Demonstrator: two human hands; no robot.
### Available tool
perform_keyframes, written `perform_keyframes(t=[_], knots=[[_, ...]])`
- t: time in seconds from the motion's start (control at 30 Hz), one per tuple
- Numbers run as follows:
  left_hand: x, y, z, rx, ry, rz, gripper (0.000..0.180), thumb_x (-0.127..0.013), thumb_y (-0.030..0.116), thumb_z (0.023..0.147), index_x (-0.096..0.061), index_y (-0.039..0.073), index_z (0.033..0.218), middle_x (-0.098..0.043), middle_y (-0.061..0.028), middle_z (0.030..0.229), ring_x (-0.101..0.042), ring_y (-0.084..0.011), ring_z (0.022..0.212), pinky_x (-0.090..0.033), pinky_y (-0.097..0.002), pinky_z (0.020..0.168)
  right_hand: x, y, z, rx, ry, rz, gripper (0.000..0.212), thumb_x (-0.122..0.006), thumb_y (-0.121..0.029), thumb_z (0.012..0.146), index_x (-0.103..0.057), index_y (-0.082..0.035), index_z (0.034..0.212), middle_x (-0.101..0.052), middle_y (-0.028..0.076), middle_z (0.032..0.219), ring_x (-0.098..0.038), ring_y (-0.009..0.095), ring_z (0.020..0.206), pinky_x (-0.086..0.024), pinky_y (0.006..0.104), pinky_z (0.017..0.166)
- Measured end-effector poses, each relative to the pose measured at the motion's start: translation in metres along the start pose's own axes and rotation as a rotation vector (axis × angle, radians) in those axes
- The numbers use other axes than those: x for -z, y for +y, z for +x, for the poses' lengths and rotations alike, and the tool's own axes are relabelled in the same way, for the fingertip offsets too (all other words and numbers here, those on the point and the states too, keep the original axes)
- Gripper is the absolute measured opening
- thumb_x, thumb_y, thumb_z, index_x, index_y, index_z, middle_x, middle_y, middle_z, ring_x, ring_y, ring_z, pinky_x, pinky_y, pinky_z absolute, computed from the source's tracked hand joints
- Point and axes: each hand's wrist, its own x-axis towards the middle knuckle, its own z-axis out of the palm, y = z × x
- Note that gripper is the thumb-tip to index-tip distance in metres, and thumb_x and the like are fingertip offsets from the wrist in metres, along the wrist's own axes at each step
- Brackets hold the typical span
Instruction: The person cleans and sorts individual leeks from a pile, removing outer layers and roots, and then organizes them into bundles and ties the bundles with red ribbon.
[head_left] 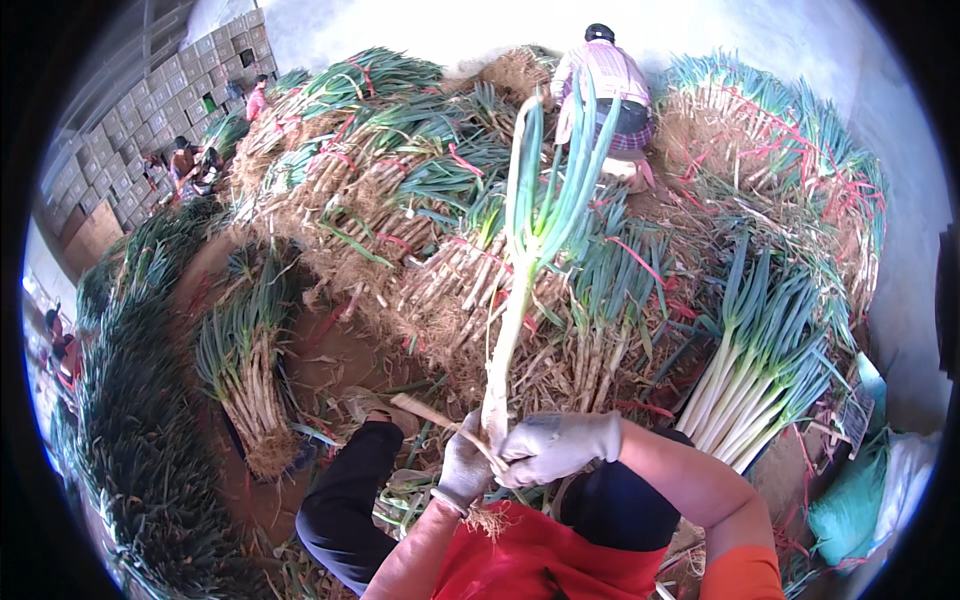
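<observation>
**Tall green onion (521, 288), upright and held low**

It stands in front of you, above your lap, root end down and leaves up, carried by hand and clear of the floor (335, 370). More pale-stemmed onions (735, 395) lie to your right, toward the floor's right edge by the wall (910, 300).

Expect it to be light but long, so its leafy top may sway when you hold it near the roots (488, 520). The pale shank should be firm, perhaps slick where bare; the leaves look softer and easy to crease or tear. Take hold on the shank, below where the leaves fan out.

Your gloved left hand (464, 466) is closed around the lower shank, just above the roots. Your gloved right hand (562, 445) is beside it, fingers curled in near the end of a slanting tan strip (425, 411); whether they clamp the strip or the onion, you cannot tell from this view.
</observation>
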Motion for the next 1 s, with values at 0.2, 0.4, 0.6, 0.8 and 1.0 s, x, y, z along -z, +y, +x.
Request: perform_keyframes(t=[0.2, 0.4, 0.6, 0.8, 1.0], knots=[[0.021, -0.022, -0.035, 0.168, 0.000, -0.420, 0.054, -0.066, -0.006, 0.082, -0.050, 0.005, 0.132, -0.059, -0.0074, 0.123, -0.058, -0.0138, 0.107, -0.051, -0.0274, 0.085, 0.044, 0.045, 0.000, -0.004, 1.065, 0.770, 0.023, -0.060, -0.028, 0.093, -0.066, -0.007, 0.100, -0.067, 0.001, 0.091, -0.062, 0.010, 0.080, -0.049, 0.0243, 0.067], [-0.003, -0.016, -0.050, 0.028, -0.044, -0.098, 0.045, -0.062, 0.007, 0.091, -0.051, 0.006, 0.134, -0.058, -0.0050, 0.129, -0.053, -0.0120, 0.116, -0.041, -0.0309, 0.101, 0.052, 0.112, -0.006, -0.055, 1.154, 1.444, 0.064, -0.064, -0.056, 0.084, -0.048, -0.007, 0.122, -0.055, 0.006, 0.105, -0.054, 0.017, 0.086, -0.047, 0.0317, 0.075], [-0.012, -0.016, -0.044, -0.358, -0.143, 0.568, 0.047, -0.058, 0.001, 0.091, -0.049, 0.005, 0.136, -0.052, -0.0076, 0.139, -0.053, -0.0191, 0.121, -0.042, -0.0320, 0.102, 0.068, 0.127, 0.003, 0.095, 1.154, 1.625, 0.060, -0.067, -0.042, 0.087, -0.045, -0.011, 0.134, -0.042, 0.008, 0.133, -0.050, 0.024, 0.111, -0.045, 0.0425, 0.095], [0.003, -0.037, -0.028, -0.439, -0.214, 0.792, 0.051, -0.058, 0.008, 0.084, -0.050, 0.013, 0.134, -0.056, -0.0085, 0.131, -0.060, -0.0333, 0.103, -0.054, -0.0390, 0.081, 0.080, 0.121, 0.012, 0.554, 0.840, 1.673, 0.033, -0.066, -0.020, 0.088, -0.060, -0.006, 0.117, -0.063, 0.006, 0.113, -0.059, 0.020, 0.101, -0.049, 0.0381, 0.086], [0.006, -0.011, 0.041, 0.103, 0.083, 0.374, 0.027, -0.058, 0.017, 0.093, -0.065, -0.002, 0.110, -0.068, -0.0157, 0.100, -0.065, -0.0196, 0.090, -0.051, -0.0299, 0.080, 0.078, 0.118, 0.004, 0.540, 1.067, 1.576, 0.027, -0.052, -0.020, 0.097, -0.059, -0.003, 0.116, -0.063, 0.009, 0.114, -0.061, 0.023, 0.102, -0.049, 0.0385, 0.089]])
